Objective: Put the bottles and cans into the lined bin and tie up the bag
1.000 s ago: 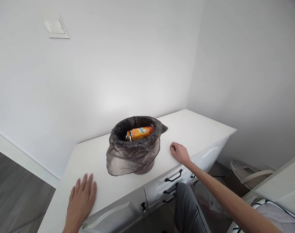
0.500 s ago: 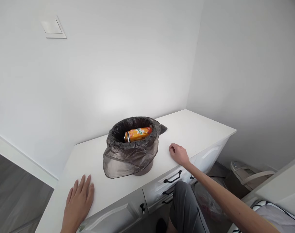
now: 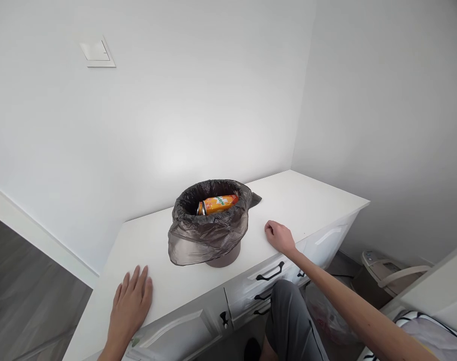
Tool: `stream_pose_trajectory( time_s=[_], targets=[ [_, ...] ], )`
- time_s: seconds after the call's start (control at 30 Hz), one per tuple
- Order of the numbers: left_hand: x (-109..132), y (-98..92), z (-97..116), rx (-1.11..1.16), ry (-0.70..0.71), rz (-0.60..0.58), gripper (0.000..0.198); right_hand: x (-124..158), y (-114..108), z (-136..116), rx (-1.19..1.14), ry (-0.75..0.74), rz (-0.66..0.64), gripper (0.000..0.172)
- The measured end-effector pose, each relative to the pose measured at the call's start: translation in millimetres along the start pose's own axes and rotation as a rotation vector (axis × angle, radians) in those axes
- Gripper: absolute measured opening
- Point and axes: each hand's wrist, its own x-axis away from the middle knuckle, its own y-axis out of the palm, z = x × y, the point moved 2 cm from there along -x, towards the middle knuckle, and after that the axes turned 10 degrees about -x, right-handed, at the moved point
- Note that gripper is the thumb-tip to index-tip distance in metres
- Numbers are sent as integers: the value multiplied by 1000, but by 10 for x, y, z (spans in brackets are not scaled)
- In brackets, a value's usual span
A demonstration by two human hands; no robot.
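Note:
A small bin (image 3: 227, 258) lined with a dark, see-through plastic bag (image 3: 209, 235) stands on the white cabinet top (image 3: 307, 195). The bag folds over its rim and hangs low at the front left. An orange soda can (image 3: 220, 202) lies on its side inside the mouth; what is beneath it is hidden. My left hand (image 3: 131, 303) rests flat on the cabinet's left front, fingers stretched out and nothing held. To the right of the bin, my right hand (image 3: 280, 236) lies on the surface in a loose fist, apart from the bag, with nothing visible in it.
Drawers with black handles (image 3: 270, 271) and a cabinet door (image 3: 179, 333) form the front. My knee (image 3: 292, 316) is close below. On the floor at right are a rice cooker (image 3: 382, 276) and a clear plastic bag (image 3: 331, 316). Walls (image 3: 198, 100) enclose the back and right.
The camera view has shifted slightly, so everything appears a little further right. Both hands, the bin and the can keep their places on the cabinet.

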Motion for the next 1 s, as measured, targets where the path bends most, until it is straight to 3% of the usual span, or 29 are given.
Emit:
stream_pose_trajectory(
  time_s=[0.23, 0.4, 0.53, 0.63, 0.77, 0.87, 0.93, 1.0],
  targets=[
    [8, -38, 21, -3, 1, 5, 74, -2, -16, -9, -72, 41, -25, 17],
    [55, -123, 52, 55, -12, -29, 73, -64, -67, -71, -227, 68, -118, 18],
    [85, -267, 118, 235, -15, 79, 70, -144, -173, -297, -523, 127, -229, 20],
    [9, -523, 275, 545, -31, 100, 59, -273, -313, -596, -838, 253, -334, 31],
    [-263, -994, 669, 1084, -128, -235, 59, -550, -532, -1039, -1024, 363, -484, 50],
    [-497, -1371, 978, 1421, -174, -430, 60, -725, -641, -1313, -1083, 392, -549, 48],
    [-645, -1606, 1114, 1543, -188, -411, 50, -795, -686, -1451, -1080, 379, -519, 34],
    [-784, -1825, 1188, 1587, -175, -278, 35, -838, -726, -1553, -1053, 355, -435, 21]
  ],
)
